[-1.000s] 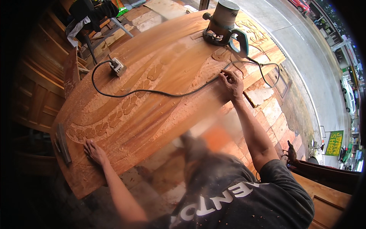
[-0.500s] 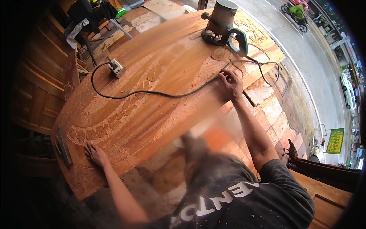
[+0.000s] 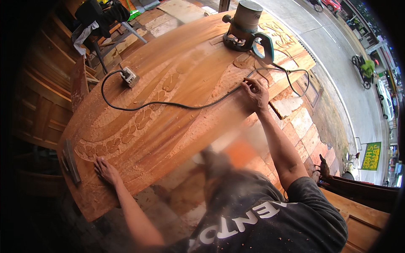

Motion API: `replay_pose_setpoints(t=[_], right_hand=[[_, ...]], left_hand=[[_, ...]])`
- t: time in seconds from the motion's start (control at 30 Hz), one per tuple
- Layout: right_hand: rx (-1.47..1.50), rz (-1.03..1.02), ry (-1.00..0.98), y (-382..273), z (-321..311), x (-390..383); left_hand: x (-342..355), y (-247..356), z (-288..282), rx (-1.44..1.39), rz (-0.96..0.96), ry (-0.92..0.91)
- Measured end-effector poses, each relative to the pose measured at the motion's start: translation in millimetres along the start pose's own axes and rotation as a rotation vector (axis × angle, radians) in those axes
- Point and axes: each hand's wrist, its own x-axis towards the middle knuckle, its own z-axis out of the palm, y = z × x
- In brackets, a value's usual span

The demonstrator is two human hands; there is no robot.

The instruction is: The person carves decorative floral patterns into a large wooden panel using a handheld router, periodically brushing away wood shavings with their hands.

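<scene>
A large carved wooden panel (image 3: 194,67), strewn with shavings, lies before me. My left hand (image 3: 107,172) rests on its near left part with fingers spread, just right of a long grey flat tool (image 3: 71,161). My right hand (image 3: 255,93) is on the near right edge, fingers curled beside a black cord (image 3: 196,106); whatever they hold is too small to make out. Beyond it stands a router (image 3: 247,19) with a teal handle. The cord runs to a white socket block (image 3: 129,74) on the panel.
Panelled doors (image 3: 46,101) lean at the left; a cluttered stand (image 3: 95,19) is behind. Tiled floor (image 3: 303,128) shows below. A road (image 3: 341,50) on the right has a motorbike (image 3: 365,71), cars and a signboard (image 3: 370,155). A door (image 3: 363,223) lies at lower right.
A motorbike on the road has travelled from the top toward the lower right of the view. My hands and the things on the panel have barely moved.
</scene>
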Motion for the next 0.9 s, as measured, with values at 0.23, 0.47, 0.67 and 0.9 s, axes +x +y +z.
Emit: replay_pose_setpoints(t=[0.23,0.47,0.67,0.9], right_hand=[[-0.004,-0.002,-0.003,-2,1,0],[-0.012,-0.002,-0.020,-1,-1,0],[-0.025,-0.009,-0.009,-5,-1,-1],[-0.005,0.019,-0.014,-2,0,1]], left_hand=[[0,-5,3,-0.010,-0.009,-0.004],[2,-6,1,-0.026,0.042,0.011],[-1,-1,0,-0.015,-0.022,-0.003],[-2,0,-1,-0.058,-0.007,-0.010]])
